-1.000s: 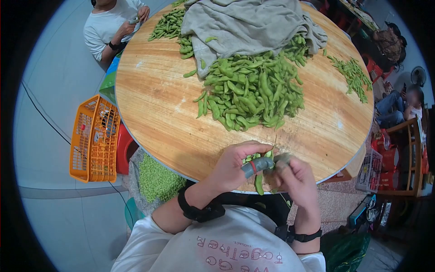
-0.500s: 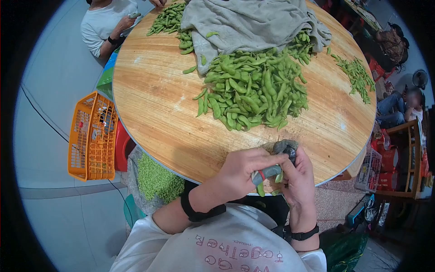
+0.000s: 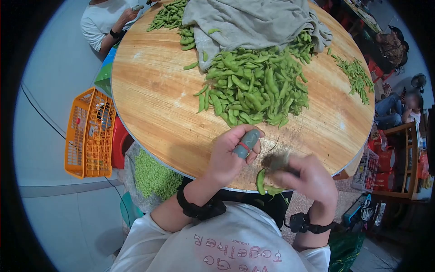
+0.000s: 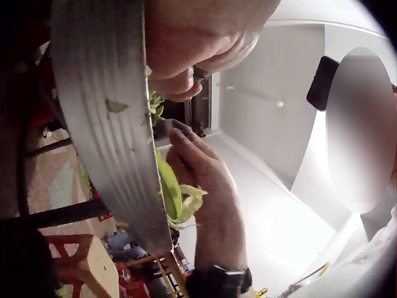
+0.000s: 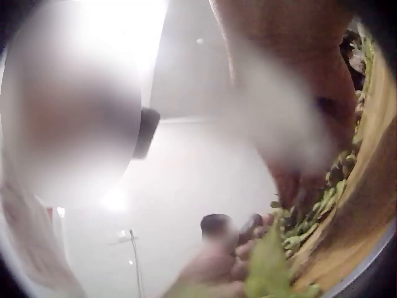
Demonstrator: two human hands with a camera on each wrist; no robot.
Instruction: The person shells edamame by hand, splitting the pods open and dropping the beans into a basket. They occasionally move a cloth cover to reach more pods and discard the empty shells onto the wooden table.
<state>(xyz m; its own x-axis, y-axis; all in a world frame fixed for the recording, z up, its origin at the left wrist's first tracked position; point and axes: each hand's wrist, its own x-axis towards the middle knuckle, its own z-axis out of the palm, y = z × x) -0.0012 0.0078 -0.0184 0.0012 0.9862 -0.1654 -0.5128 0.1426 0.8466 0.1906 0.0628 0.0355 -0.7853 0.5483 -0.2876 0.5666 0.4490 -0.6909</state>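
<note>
In the head view my left hand [image 3: 226,156] is held over the table's near edge, fingers curled in and a grey thumb cover [image 3: 247,144] with a red band on top. The inside of that hand is hidden; shelled beans showed in it a second ago. My right hand [image 3: 312,179], blurred, reaches leftward with loosely stretched fingers and a grey finger cover [image 3: 281,159]; no held thing shows in it. Right beside its fingertips, a green soybean pod [image 3: 260,181] and a paler pod [image 3: 273,190] lie at the table rim. A large pod pile [image 3: 253,88] lies beyond.
A grey cloth [image 3: 244,27] covers the back of the pile. Smaller pods [image 3: 355,79] lie at the right of the round table [image 3: 154,104]. Shelled beans [image 3: 154,174] fill a bag below left, by an orange crate [image 3: 90,136]. Another person [image 3: 106,27] sits back left.
The two hands worked together around a pod; now they are apart. The left hand has moved up and left, the right hand outward to the right. A pod piece now shows at the rim.
</note>
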